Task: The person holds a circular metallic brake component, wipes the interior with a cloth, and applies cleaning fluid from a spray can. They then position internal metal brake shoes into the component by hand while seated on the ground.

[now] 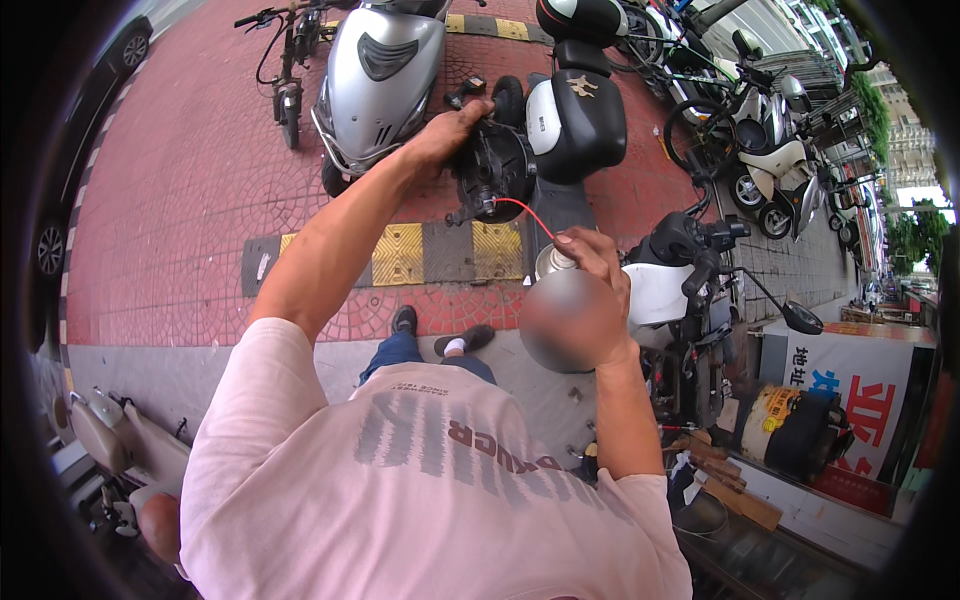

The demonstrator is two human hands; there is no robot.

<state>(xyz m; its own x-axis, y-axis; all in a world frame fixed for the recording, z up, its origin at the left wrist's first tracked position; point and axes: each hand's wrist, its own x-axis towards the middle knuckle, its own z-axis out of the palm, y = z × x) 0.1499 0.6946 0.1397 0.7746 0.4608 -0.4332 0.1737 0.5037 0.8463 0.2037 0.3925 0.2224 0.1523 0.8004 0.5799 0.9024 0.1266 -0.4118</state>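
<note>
My right hand is closed around a spray can with a metal top; most of the can is blurred or behind the hand. A thin red straw runs from the can's top to a fitting on a dark, round mechanical housing, perhaps a scooter's wheel hub part. My left hand grips the upper left side of that housing, its fingers partly hidden behind it. Close to the housing's upper right is a small black wheel. A scooter's black-and-white seat section stands just to the right.
A silver scooter stands beyond my left arm. A yellow-and-black ramp crosses the red paving. At the right are a white scooter's handlebar, a mirror and parked bicycles and scooters. Part of a person's head shows at lower left.
</note>
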